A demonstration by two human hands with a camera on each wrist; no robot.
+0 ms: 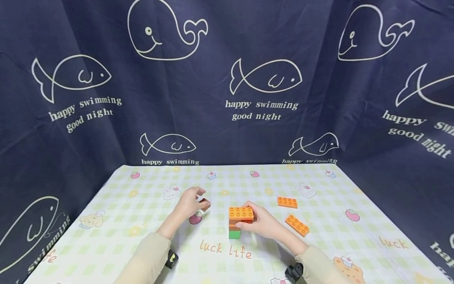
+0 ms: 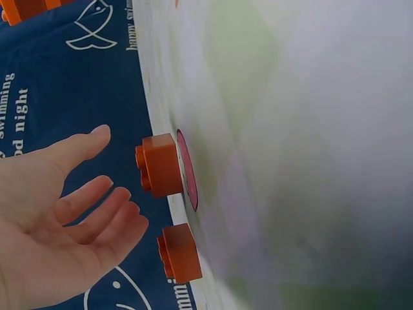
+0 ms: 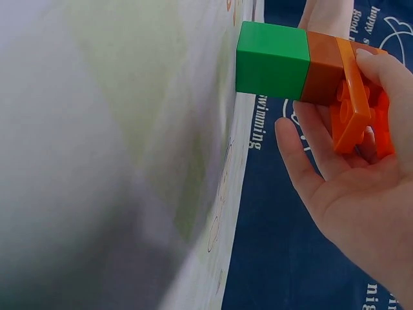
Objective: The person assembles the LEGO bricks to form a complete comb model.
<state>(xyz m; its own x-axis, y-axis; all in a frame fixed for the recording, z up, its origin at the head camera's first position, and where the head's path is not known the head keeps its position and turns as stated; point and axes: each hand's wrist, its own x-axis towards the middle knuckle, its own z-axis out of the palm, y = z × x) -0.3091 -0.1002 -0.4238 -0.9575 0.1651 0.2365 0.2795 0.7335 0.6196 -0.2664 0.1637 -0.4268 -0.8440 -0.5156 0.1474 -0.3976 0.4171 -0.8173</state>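
Observation:
My left hand (image 1: 188, 204) hovers above the table at left of centre, fingers loosely bent with nothing in them. Two brown bricks (image 2: 162, 166) stand just past its fingertips in the left wrist view, apart from each other; the head view shows a brown brick (image 1: 205, 204) partly behind that hand. Near the table's middle stands an upright brick stack (image 1: 241, 213): a green brick (image 3: 271, 61) at the bottom, brown bricks above it, and orange plates that jut out to the right. My right hand (image 1: 261, 223) holds this stack from the right, its thumb against the upper layers.
Two loose orange plates (image 1: 287, 202) lie right of the right hand, one farther back, the other close to the forearm. A patterned cloth (image 1: 142, 236) covers the table. Behind and at the sides hangs a dark blue curtain (image 1: 213, 130).

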